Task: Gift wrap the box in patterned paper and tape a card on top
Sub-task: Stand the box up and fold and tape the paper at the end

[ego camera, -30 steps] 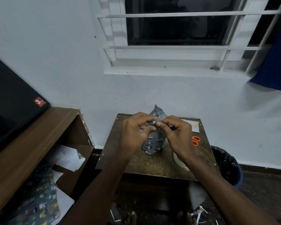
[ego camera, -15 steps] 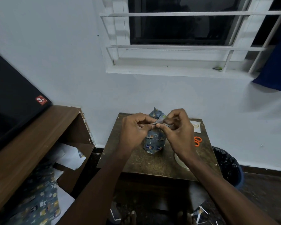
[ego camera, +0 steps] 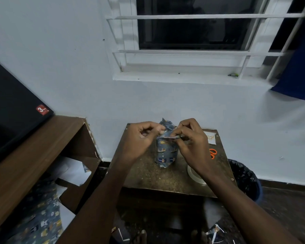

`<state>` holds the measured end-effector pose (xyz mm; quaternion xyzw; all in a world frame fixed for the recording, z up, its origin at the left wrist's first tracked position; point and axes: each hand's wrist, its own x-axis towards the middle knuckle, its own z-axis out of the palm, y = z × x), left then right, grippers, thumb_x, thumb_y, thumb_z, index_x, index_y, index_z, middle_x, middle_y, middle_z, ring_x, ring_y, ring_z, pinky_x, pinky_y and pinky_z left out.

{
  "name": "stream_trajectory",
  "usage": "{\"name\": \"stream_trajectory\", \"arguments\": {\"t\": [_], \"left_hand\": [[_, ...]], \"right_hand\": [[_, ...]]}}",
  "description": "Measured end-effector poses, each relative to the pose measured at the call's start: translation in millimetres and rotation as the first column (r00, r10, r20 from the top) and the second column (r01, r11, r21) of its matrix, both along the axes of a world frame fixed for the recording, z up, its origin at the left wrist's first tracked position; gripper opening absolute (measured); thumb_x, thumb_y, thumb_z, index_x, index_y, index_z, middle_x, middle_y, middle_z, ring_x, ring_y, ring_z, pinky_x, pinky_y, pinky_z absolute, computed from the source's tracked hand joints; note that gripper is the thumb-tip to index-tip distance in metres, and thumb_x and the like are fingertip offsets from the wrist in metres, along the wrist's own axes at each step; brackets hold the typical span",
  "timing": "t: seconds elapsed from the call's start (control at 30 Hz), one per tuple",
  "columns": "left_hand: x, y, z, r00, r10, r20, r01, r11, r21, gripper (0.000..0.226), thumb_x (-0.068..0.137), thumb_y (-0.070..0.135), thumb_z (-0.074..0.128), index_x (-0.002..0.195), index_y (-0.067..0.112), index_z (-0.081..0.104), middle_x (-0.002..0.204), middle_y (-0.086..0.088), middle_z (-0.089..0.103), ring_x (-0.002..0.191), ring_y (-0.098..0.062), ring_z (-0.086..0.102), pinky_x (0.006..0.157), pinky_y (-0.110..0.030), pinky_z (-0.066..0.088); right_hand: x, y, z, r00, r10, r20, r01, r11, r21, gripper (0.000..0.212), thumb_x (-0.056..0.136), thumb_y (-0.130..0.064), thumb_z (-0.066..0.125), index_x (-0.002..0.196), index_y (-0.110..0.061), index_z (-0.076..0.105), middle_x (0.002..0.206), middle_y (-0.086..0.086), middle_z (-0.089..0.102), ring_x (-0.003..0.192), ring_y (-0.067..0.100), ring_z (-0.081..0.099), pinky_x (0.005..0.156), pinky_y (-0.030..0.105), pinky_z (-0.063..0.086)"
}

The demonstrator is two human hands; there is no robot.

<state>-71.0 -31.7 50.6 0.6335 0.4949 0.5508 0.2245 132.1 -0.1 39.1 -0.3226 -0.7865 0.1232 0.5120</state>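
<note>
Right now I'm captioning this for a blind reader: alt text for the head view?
Two hands, left hand and right hand, pinch the top fold of a paper-wrapped box standing on a small brown table. Orange scissors, a white card and a tape roll lie to the right.

Both forearms extend forward and converge. The left hand (ego camera: 141, 138) and right hand (ego camera: 192, 143) are raised side by side, fingers curled, thumb and fingertips pinching; knuckles face the camera.

Bare, sleeveless forearms (ego camera: 102, 199), ringless fingers (ego camera: 188, 125)
</note>
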Motion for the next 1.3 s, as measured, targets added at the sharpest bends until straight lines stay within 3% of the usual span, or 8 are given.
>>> {"name": "stream_trajectory", "arguments": {"t": [0.1,0.2,0.33,0.6,0.83,0.97,1.17,1.3], "left_hand": [[-6.0,3.9,3.0,0.998,0.050,-0.024,-0.050,0.999,0.009,0.026,0.095,0.011,0.077,0.116,0.025,0.074,0.117,0.009,0.075,0.106,-0.017,0.072,0.091,-0.042,0.063],[-4.8,6.4,10.7,0.998,0.020,-0.058,-0.020,1.000,0.007,0.031,0.097,0.026,0.074,0.127,0.033,0.069,0.131,0.012,0.068,0.119,-0.016,0.067,0.093,-0.040,0.061],[-4.4,8.1,21.4,0.991,0.009,-0.137,-0.014,0.999,-0.035,0.018,0.098,0.028,0.074,0.115,0.026,0.079,0.111,0.013,0.078,0.103,-0.011,0.074,0.089,-0.037,0.062],[-2.7,11.0,59.4,0.902,0.125,-0.413,-0.202,0.968,-0.148,0.009,0.085,0.026,0.079,0.086,0.032,0.086,0.082,0.020,0.078,0.077,0.004,0.071,0.077,-0.029,0.062],[15.0,3.2,79.8,0.682,0.283,-0.675,-0.406,0.913,-0.028,0.019,0.092,0.025,0.075,0.105,0.037,0.081,0.092,0.011,0.078,0.091,-0.014,0.070,0.076,-0.028,0.044],[17.2,1.7,77.0,0.699,0.344,-0.627,-0.452,0.892,-0.015,0.026,0.091,0.021,0.072,0.108,0.039,0.080,0.096,0.009,0.078,0.095,-0.016,0.071,0.078,-0.030,0.047],[17.6,7.0,67.1,0.805,0.369,-0.465,-0.453,0.888,-0.081,0.027,0.089,0.021,0.077,0.108,0.041,0.080,0.081,0.013,0.075,0.081,-0.008,0.071,0.075,-0.030,0.058],[9.3,10.1,61.6,0.969,0.234,-0.081,-0.246,0.945,-0.217,0.015,0.100,0.028,0.067,0.106,0.029,0.081,0.077,0.010,0.080,0.078,-0.006,0.077,0.082,-0.035,0.063]], "right_hand": [[-2.3,-2.2,1.3,0.999,0.026,0.042,-0.028,0.999,0.040,0.028,0.079,0.016,0.074,0.090,-0.010,0.073,0.104,-0.003,0.053,0.093,0.016,0.058,0.066,0.040,0.050],[-3.8,-3.5,2.1,0.995,0.047,0.088,-0.053,0.996,0.068,0.028,0.079,0.016,0.074,0.091,-0.009,0.072,0.105,-0.001,0.053,0.096,0.017,0.058,0.070,0.036,0.050],[-4.9,-7.5,3.2,0.987,0.079,0.142,-0.090,0.993,0.074,0.023,0.081,0.012,0.076,0.093,-0.007,0.072,0.111,0.002,0.054,0.102,0.015,0.058,0.081,0.021,0.046],[-9.5,-10.2,6.8,0.970,0.157,0.184,-0.163,0.986,0.020,0.020,0.086,0.006,0.076,0.097,-0.011,0.074,0.122,0.004,0.063,0.108,0.015,0.062,0.085,0.027,0.048],[-10.4,-11.4,11.6,0.955,0.186,0.230,-0.188,0.982,-0.016,0.025,0.084,0.007,0.073,0.095,-0.014,0.068,0.105,-0.005,0.069,0.105,0.020,0.063,0.087,0.039,0.049],[-9.3,-9.0,12.4,0.949,0.181,0.256,-0.181,0.983,-0.024,0.026,0.084,0.007,0.070,0.095,-0.015,0.064,0.103,-0.005,0.067,0.099,0.017,0.059,0.084,0.035,0.047],[-8.5,-7.2,9.7,0.946,0.145,0.290,-0.150,0.989,-0.007,0.026,0.086,0.005,0.068,0.097,-0.017,0.061,0.099,-0.006,0.064,0.093,0.015,0.054,0.076,0.033,0.045],[-6.5,-6.8,8.0,0.962,0.129,0.240,-0.129,0.992,-0.018,0.022,0.090,0.002,0.069,0.096,-0.018,0.061,0.092,-0.009,0.061,0.087,0.010,0.052,0.072,0.030,0.044]]}}
